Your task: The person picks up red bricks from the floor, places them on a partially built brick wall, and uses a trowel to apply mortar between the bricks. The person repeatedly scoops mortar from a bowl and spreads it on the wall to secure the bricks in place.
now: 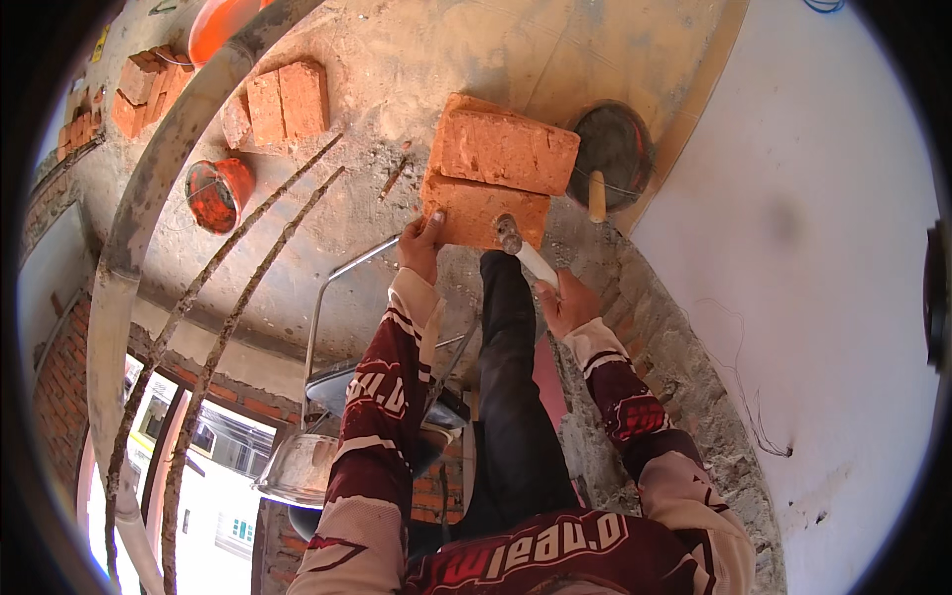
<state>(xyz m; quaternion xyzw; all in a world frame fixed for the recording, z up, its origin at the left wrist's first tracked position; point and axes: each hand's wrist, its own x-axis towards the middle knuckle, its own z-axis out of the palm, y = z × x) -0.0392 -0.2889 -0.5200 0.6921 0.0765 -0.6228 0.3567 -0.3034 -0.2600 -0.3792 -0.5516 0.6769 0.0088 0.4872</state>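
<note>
My left hand (421, 248) grips the near left corner of an orange brick (474, 210), its thumb on the top face. In my right hand (567, 300) is a hammer (535, 264), held by its pale handle. The hammer's metal head is over the brick's near right part; whether it touches cannot be told. Just beyond, more orange bricks (508, 149) lie stacked against the held one. A bucket (643, 149) of grey mortar stands to their right, with a wooden handle (596, 196) sticking out over its near rim.
Two rough rods (260, 213) and a curved pale bar (149, 188) cross the left side. An orange bucket (234, 180) and bricks (288, 103) sit at far left. A metal-framed chair (315, 327) and a metal bowl (297, 466) are near my left arm. A white wall (793, 248) rises at right.
</note>
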